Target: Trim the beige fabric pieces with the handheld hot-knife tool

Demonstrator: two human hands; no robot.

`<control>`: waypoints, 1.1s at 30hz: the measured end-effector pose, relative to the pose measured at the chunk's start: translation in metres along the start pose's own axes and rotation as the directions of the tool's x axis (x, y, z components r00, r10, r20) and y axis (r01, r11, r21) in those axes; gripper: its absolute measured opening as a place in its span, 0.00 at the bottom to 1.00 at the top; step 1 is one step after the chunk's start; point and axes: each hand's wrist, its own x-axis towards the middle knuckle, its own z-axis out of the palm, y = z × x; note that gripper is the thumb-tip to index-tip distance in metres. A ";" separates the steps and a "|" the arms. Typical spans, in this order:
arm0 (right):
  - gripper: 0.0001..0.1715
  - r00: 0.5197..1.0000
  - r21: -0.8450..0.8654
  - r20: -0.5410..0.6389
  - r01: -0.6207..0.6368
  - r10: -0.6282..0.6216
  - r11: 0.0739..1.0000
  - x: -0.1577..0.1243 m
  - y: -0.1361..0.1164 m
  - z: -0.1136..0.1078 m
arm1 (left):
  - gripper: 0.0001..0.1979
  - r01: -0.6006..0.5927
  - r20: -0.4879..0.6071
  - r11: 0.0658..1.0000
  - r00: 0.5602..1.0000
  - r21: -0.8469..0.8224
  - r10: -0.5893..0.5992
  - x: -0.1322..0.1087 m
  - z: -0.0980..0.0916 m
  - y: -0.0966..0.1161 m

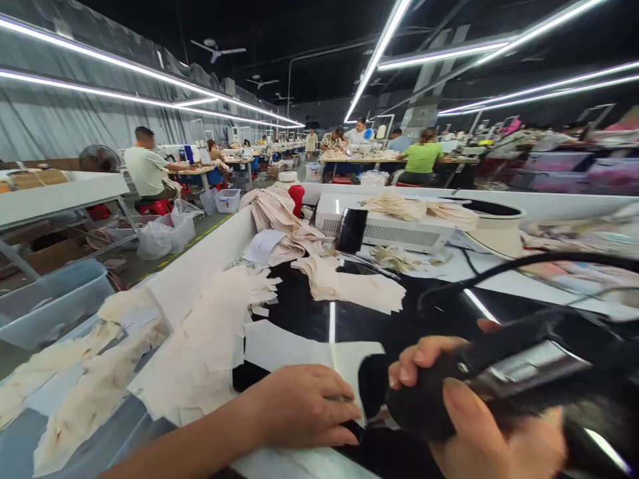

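My left hand [309, 406] lies low over the near edge of a pale cloth piece [294, 346] on a glossy black surface, its fingers extended and slightly apart. In my right hand [479, 426] is a black corded hand tool [499, 372] with a metal plate on its upper side. The tool is tilted and blurred, its rounded front end close to my left fingertips. What lies beneath that end is hidden. To the left of my left hand spreads a pile of cream cloth pieces [200, 346]. Another cream stack [352, 283] rests farther back.
A black cable [499, 266] arcs over the right side. Behind stand a white vented box [389, 229], a dark phone-like slab [352, 229] and a white round container [494, 226]. A white ledge [200, 273] borders the left. Co-workers sit at sewing tables beyond.
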 end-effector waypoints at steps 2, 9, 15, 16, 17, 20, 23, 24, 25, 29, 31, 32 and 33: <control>0.25 1.000 0.015 -0.001 0.002 -0.002 1.000 -0.001 -0.006 0.005 | 0.14 0.034 0.003 0.998 0.999 -0.048 -0.034 -0.004 -0.006 0.003; 0.18 1.000 0.054 0.017 0.021 -0.022 0.998 -0.006 -0.006 0.009 | 0.13 0.041 0.010 0.989 0.999 -0.142 -0.040 -0.014 -0.017 0.007; 0.20 1.000 0.034 0.025 0.002 -0.003 0.999 -0.008 -0.005 0.009 | 0.12 0.062 0.046 0.990 0.997 -0.130 -0.056 -0.013 -0.024 0.009; 0.21 1.000 0.035 0.023 0.002 -0.003 0.999 -0.007 -0.005 0.010 | 0.12 0.060 0.045 0.990 0.997 -0.126 -0.054 -0.013 -0.025 0.009; 0.21 1.000 0.038 0.022 0.003 -0.004 0.999 -0.007 -0.006 0.010 | 0.12 0.057 0.044 0.991 0.998 -0.119 -0.052 -0.013 -0.025 0.009; 0.21 1.000 0.049 0.026 0.005 -0.006 0.999 -0.007 -0.006 0.010 | 0.12 0.048 0.044 0.995 0.998 -0.093 -0.044 -0.012 -0.025 0.009; 0.19 0.999 0.052 0.031 0.008 -0.009 0.999 -0.008 -0.005 0.010 | 0.12 0.040 0.049 0.996 0.998 -0.076 -0.036 -0.012 -0.025 0.009; 0.19 0.999 0.054 0.032 0.010 -0.012 0.998 -0.008 -0.005 0.010 | 0.12 0.036 0.049 0.997 0.998 -0.074 -0.032 -0.012 -0.025 0.009; 0.19 0.999 0.056 0.030 0.014 -0.016 0.998 -0.008 -0.005 0.010 | 0.12 0.032 0.048 0.997 0.998 -0.073 -0.029 -0.012 -0.024 0.009; 0.21 1.000 0.052 0.012 0.018 -0.018 0.998 -0.005 -0.007 0.011 | 0.12 0.025 0.036 0.997 0.999 -0.068 -0.023 -0.012 -0.023 0.008; 0.23 1.000 0.042 -0.013 -0.002 0.003 0.999 -0.002 -0.009 0.010 | 0.12 0.031 0.027 0.998 0.999 -0.062 -0.029 -0.009 -0.022 0.008; 0.25 0.999 0.042 -0.028 -0.019 0.020 0.999 -0.001 -0.009 0.009 | 0.12 0.035 0.021 0.998 0.999 -0.051 -0.034 -0.008 -0.020 0.008; 0.27 0.997 0.044 -0.055 -0.046 0.048 0.998 -0.001 -0.009 0.008 | 0.13 0.027 0.026 0.999 0.999 -0.035 -0.026 -0.006 -0.018 0.008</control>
